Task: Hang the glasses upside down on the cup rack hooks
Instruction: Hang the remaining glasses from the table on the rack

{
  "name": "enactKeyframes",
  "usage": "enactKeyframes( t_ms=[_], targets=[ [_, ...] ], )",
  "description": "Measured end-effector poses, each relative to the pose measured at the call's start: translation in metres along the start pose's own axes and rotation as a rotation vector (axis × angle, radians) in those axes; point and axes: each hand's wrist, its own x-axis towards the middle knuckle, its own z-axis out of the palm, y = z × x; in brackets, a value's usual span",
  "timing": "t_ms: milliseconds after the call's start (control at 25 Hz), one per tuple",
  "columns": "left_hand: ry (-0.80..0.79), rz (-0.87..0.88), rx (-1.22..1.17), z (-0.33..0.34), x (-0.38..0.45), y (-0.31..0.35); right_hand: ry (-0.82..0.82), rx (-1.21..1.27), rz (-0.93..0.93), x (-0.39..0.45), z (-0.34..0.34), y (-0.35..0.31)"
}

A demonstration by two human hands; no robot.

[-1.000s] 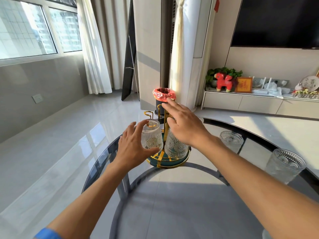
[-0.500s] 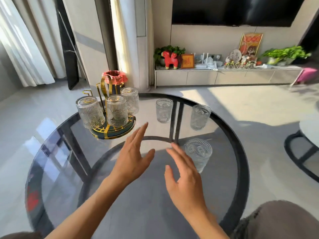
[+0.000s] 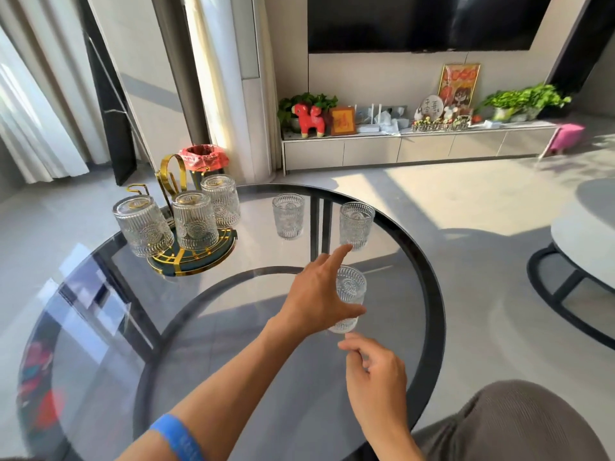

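A gold rack on a dark green base (image 3: 196, 261) stands at the far left of the round glass table (image 3: 432, 304). Three ribbed glasses hang on it upside down: left (image 3: 143, 227), middle (image 3: 194, 221), back (image 3: 221, 201). One gold hook (image 3: 136, 189) at the rack's left is bare. Two more glasses stand upright farther back, one (image 3: 288, 216) and another (image 3: 356, 224). My left hand (image 3: 316, 294) wraps the nearest upright glass (image 3: 351, 291), thumb across its front, index finger stretched out. My right hand (image 3: 376, 377) hovers just below that glass, fingers loosely curled, holding nothing.
A bin with a red liner (image 3: 203, 158) stands on the floor behind the rack. A second, light round table (image 3: 585, 234) is at the right. My knee (image 3: 515, 424) is at the table's near right edge. A low TV cabinet (image 3: 399, 148) runs along the back wall.
Both hands left the rack and came back over the table. My left hand then moved right and closed around the nearest glass; my right hand drew in below it. The view swung right and down.
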Motion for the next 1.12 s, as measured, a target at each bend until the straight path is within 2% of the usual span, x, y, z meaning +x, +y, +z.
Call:
enactKeyframes(
  t_ms=[40,120,200,280,360,520,680,880,1000,1120],
  targets=[
    [0.047,0.005,-0.024,-0.005,-0.006,0.000,-0.004,0.088,0.087,0.001,0.000,-0.003],
    [0.160,0.040,-0.118,-0.019,-0.017,0.002,-0.045,0.437,0.363,0.009,-0.001,-0.016],
    [0.255,0.107,-0.166,-0.041,-0.023,0.002,-0.260,0.853,0.677,0.023,0.002,-0.034],
    [0.297,0.175,-0.139,-0.067,-0.029,-0.001,-0.495,1.141,0.795,0.038,0.005,-0.061],
    [0.320,0.206,-0.106,-0.094,-0.033,-0.012,-0.594,1.191,0.786,0.055,0.017,-0.089],
    [0.435,0.163,-0.075,-0.146,-0.035,-0.063,-0.638,1.005,0.712,0.089,0.072,-0.159],
    [0.366,0.123,-0.003,-0.169,-0.035,-0.078,-0.589,0.871,0.532,0.119,0.087,-0.190],
    [0.475,-0.071,0.183,-0.245,0.014,-0.146,-0.349,0.649,0.104,0.193,0.116,-0.243],
    [0.309,-0.130,0.350,-0.267,0.053,-0.182,-0.264,0.406,-0.243,0.241,0.140,-0.276],
    [0.232,-0.137,0.226,-0.268,0.074,-0.200,-0.253,0.177,-0.435,0.274,0.178,-0.287]
  ],
)
